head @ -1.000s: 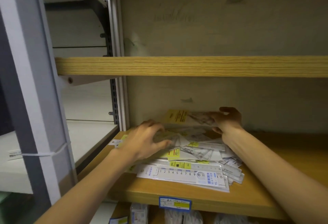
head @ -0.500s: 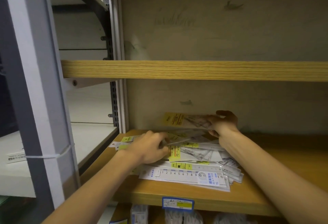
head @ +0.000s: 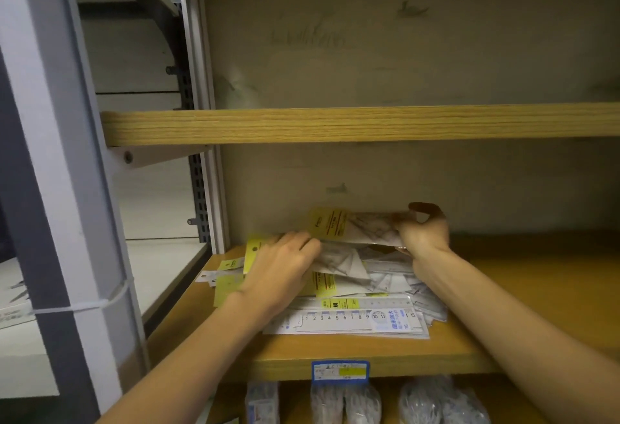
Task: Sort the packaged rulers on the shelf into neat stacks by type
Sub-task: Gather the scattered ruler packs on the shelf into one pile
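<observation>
Right hand (head: 423,233) pinches a yellow-header pack (head: 352,227), lifted above the ruler pile (head: 362,292) at frame centre. Left hand (head: 280,267) lies on the pile's left side, fingers curled over packs; grip unclear. Pile sits on the wooden shelf (head: 335,355).

One head-worn camera (wide-angle) looks forward and slightly down, close to the wooden shelf (head: 335,353).

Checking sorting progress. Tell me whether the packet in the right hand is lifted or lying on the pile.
Lifted. The right hand pinches the yellow-labelled packet by one end, holding it above the ruler pile.
</observation>
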Available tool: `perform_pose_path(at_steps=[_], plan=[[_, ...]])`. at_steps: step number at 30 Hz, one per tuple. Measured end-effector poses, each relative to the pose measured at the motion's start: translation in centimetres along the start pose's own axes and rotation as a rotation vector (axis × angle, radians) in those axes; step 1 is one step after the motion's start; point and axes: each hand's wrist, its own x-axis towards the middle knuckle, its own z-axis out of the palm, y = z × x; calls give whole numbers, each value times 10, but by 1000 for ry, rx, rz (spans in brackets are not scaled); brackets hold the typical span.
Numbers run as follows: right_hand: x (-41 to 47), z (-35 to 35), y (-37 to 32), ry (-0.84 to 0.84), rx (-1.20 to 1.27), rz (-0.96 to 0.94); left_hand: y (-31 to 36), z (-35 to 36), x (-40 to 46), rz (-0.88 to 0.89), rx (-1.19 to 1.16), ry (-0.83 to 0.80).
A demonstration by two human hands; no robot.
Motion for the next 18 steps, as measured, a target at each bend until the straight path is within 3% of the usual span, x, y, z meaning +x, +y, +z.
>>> perform_pose_path(at_steps=[7, 18], plan=[[7, -27, -5, 96, 35, 30, 22, 3, 16, 109, 74, 162], [48, -89, -21, 33, 120, 4, 91, 22, 73, 61, 92, 115]])
